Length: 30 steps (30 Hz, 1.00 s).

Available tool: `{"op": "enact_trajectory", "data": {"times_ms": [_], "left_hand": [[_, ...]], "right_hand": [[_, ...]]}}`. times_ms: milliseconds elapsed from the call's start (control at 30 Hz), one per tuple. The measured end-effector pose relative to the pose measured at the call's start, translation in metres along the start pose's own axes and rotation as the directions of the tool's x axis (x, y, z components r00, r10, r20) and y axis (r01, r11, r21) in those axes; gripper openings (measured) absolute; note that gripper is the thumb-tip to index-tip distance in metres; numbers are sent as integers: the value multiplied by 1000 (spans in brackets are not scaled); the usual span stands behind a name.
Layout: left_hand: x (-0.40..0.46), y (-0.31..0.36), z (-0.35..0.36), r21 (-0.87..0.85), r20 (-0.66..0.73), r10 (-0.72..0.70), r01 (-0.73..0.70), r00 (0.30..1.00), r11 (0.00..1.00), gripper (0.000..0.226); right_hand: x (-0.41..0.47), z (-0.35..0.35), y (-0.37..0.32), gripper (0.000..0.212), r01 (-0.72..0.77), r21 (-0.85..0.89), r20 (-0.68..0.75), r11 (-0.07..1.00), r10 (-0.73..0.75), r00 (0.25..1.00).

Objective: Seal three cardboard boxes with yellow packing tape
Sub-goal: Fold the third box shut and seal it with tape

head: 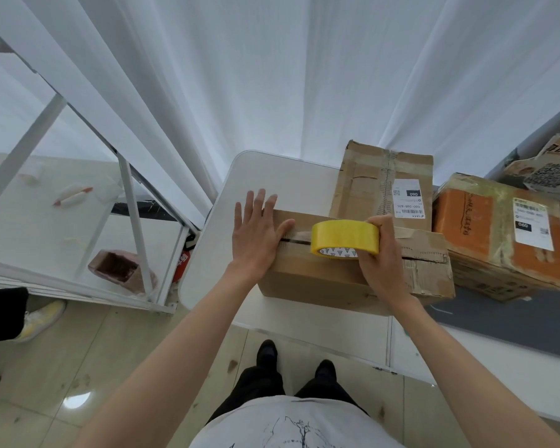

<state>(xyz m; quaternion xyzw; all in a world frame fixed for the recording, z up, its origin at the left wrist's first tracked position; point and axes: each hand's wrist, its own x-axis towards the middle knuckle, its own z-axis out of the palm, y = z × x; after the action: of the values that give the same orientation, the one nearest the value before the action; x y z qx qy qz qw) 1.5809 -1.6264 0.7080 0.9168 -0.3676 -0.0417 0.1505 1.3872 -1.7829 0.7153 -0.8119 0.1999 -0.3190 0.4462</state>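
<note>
Your left hand (256,236) lies flat on the box (353,273); your right hand (382,253) grips the tape roll (345,238). Ease off left, and the strip may wander off the seam.

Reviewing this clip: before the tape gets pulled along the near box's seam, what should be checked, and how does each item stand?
1. Left hand pressing flat on the near box end: ok.
2. Right hand gripping the tape roll: ok.
3. Roll positioned over the seam: ok.
4. Tape end stuck down under the left hand: cannot tell.
5. Flaps closed flush: not ok, a dark gap shows.
6. Box fully on the table: ok.
</note>
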Motion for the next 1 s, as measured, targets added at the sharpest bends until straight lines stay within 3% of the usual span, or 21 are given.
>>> {"op": "enact_trajectory", "data": {"times_ms": [100,267,567,667,800,1000], "left_hand": [[3,10,-1,128,14,97,-98,995,987,58],[-4,34,14,-176,18,38,-34,999,984,47],[-4,29,10,-327,37,9,3,999,945,48],[-2,27,10,-338,61,13,9,998,941,49],[-3,25,12,-288,52,21,-5,998,958,50],[-4,29,11,-241,58,22,-7,998,971,52]], "right_hand": [[0,1,1,21,-9,6,-1,1000,9,1000],[-3,1,-1,27,-25,21,33,999,24,999],[-3,-9,-14,48,-200,4,130,980,197,972],[-5,-17,-13,42,-206,-2,167,978,204,965],[-6,-16,-13,35,-149,-86,142,985,160,977],[-9,-65,-4,36,-41,-223,-75,974,25,997]]}}
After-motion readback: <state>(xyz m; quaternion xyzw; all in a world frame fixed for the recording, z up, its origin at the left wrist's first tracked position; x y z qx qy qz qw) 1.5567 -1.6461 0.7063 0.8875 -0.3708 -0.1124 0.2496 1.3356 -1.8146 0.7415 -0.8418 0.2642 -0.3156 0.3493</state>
